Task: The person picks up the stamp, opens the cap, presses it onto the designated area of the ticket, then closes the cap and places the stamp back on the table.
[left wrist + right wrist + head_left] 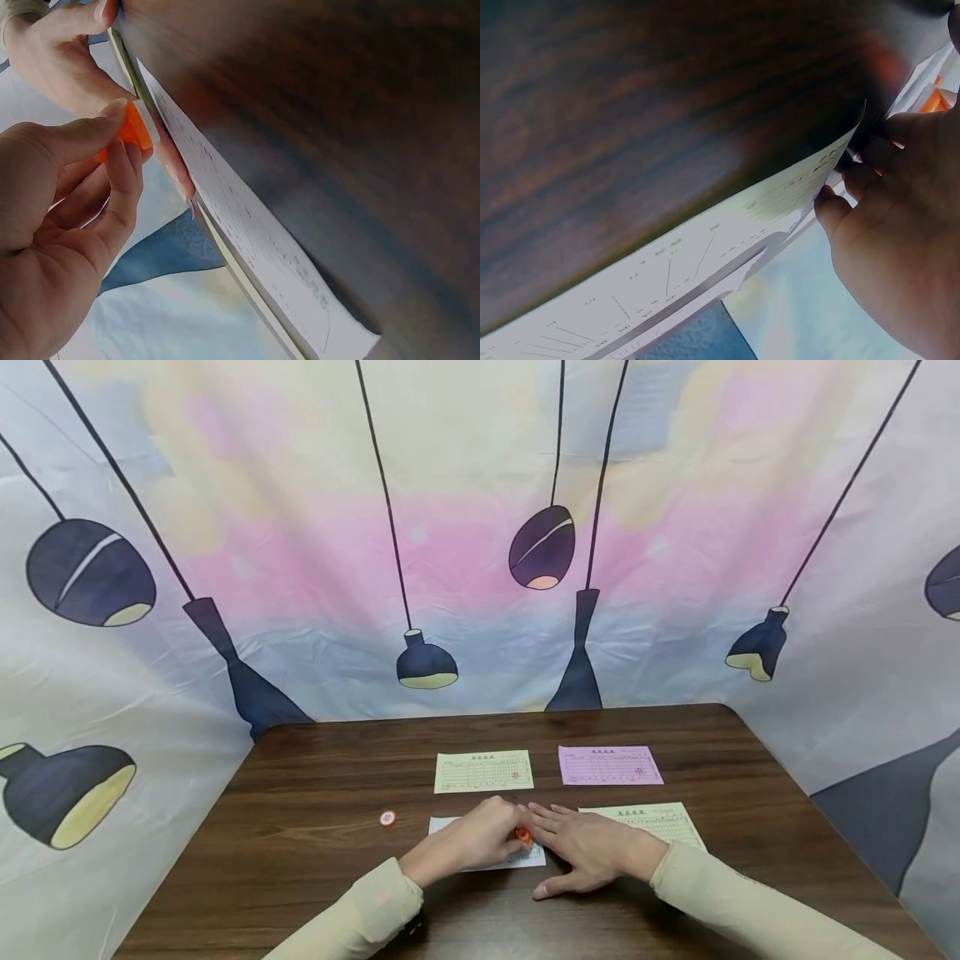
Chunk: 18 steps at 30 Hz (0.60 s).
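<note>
My left hand (480, 833) pinches a small orange stamp (135, 129) with a pale base between thumb and fingers. It is over a white printed form (534, 858), close to the paper. The left wrist view shows no clear contact between stamp and paper. Palm down, my right hand (588, 847) lies beside the stamp with fingers stretched toward the white form's right side. Its forearm passes over a pale green form (675, 820), partly hiding it. On the left, a round white disc with a red rim (387, 817) lies on the dark wooden table (300, 860).
Farther back lie a pale yellow-green form (483, 772) and a pink form (610, 765), each with a red mark at its lower right. A cloth backdrop (480, 568) printed with hanging lamps stands behind the table's far edge.
</note>
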Motion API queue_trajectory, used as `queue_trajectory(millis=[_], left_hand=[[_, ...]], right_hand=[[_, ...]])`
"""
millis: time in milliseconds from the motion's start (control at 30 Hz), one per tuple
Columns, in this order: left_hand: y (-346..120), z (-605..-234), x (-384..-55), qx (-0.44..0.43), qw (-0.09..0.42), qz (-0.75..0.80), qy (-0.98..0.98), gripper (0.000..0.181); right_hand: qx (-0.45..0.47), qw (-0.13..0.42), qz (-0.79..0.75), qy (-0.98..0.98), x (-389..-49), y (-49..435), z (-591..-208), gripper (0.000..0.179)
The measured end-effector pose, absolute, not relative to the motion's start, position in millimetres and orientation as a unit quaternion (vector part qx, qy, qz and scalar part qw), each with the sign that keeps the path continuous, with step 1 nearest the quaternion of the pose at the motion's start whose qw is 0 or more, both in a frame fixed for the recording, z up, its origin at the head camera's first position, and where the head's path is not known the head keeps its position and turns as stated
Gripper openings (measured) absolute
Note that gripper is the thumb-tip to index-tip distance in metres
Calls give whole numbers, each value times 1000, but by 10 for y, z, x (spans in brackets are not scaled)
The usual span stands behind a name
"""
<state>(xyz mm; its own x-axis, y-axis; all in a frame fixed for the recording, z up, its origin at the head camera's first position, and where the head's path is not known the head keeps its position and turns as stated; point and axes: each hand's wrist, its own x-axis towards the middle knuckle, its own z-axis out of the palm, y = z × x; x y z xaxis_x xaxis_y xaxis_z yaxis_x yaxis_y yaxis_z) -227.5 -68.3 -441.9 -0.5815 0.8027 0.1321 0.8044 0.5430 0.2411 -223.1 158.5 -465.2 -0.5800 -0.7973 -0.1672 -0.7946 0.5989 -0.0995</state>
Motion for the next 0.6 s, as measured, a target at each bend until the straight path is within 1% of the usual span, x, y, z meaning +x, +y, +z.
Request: queue_trajectory(millis=[233, 600], left_hand=[[-669, -4461, -2284, -455, 0, -132, -881, 5], [-667, -4458, -2311, -458, -9, -131, -879, 5]], right_hand=[[-442, 109, -9, 890, -2228, 1580, -4669, 105], [-450, 96, -2, 888, -2236, 1582, -4662, 105]])
